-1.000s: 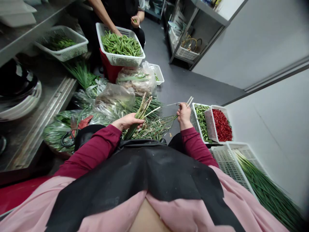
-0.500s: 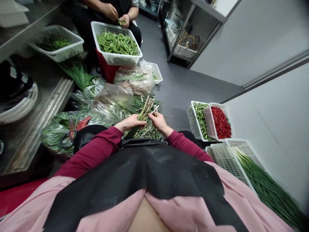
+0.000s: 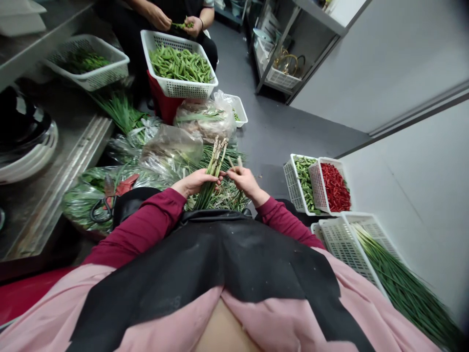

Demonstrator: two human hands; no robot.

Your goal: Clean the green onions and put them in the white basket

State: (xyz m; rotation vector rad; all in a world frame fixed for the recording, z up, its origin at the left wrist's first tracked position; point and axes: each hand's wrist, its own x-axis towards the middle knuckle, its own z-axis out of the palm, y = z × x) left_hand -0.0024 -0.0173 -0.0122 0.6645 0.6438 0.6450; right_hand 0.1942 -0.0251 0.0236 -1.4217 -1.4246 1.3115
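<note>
My left hand (image 3: 194, 182) is wrapped round a bunch of green stalks (image 3: 213, 165) whose pale cut ends point up and away from me. My right hand (image 3: 245, 180) is closed beside it, pinching a few thin stalks that touch the bunch. Both hands hover over a loose pile of the same green stalks (image 3: 229, 188) on the floor, just beyond my black apron.
Across from me a person's hands (image 3: 176, 22) work over a white basket of green pods (image 3: 179, 66). Plastic bags of greens (image 3: 172, 146) and scissors (image 3: 104, 208) lie left. Baskets of red chillies (image 3: 334, 186), green chillies (image 3: 305, 182) and long stalks (image 3: 395, 274) stand right.
My right hand came in from the right with a few stalks and now meets the bunch in my left hand. The other person's hands lifted from the pod basket.
</note>
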